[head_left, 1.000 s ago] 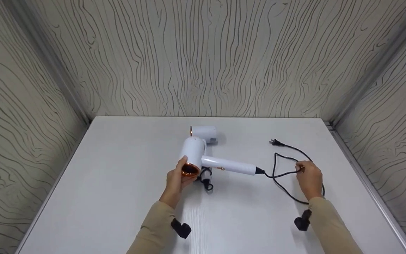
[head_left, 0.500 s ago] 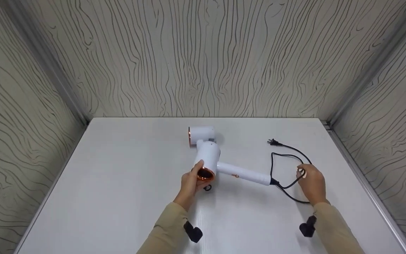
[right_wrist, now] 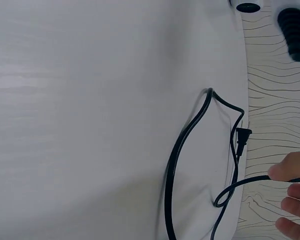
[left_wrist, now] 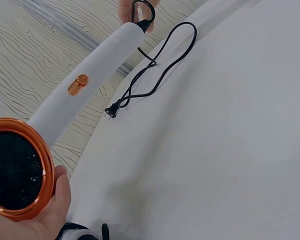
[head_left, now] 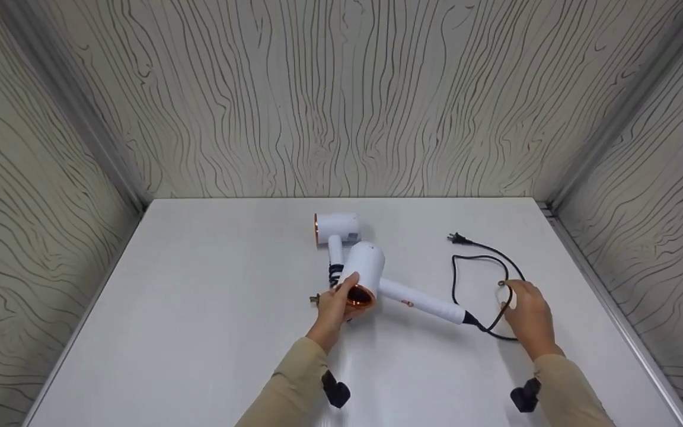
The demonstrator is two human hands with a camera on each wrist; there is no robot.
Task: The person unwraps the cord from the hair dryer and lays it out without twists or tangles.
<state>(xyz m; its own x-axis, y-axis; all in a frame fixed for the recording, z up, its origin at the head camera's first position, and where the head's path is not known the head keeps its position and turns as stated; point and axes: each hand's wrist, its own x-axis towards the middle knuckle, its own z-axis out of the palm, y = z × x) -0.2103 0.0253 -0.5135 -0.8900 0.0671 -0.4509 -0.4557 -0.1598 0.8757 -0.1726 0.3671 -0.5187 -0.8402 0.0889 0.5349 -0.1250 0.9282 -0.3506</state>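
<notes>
Shifting toward four o'clock over the last second, the dryer point(head_left: 366, 261) is now near mid-table, its head gripped by the left hand point(head_left: 331, 311), while beyond its handle, also toward four o'clock, the right hand point(head_left: 529, 317) has its thumb and fingers curled round the cord point(right_wrist: 168, 202). That shift bares the wound cord point(head_left: 335, 273) of the other dryer point(head_left: 337, 228), at eleven o'clock, and seems to part the two for cord-handling. Counted: two dryers, two cords, one whole plug point(head_left: 459, 238) at two o'clock, prongs point(head_left: 315, 299) of another beside the left hand, one table point(head_left: 223, 267).
</notes>
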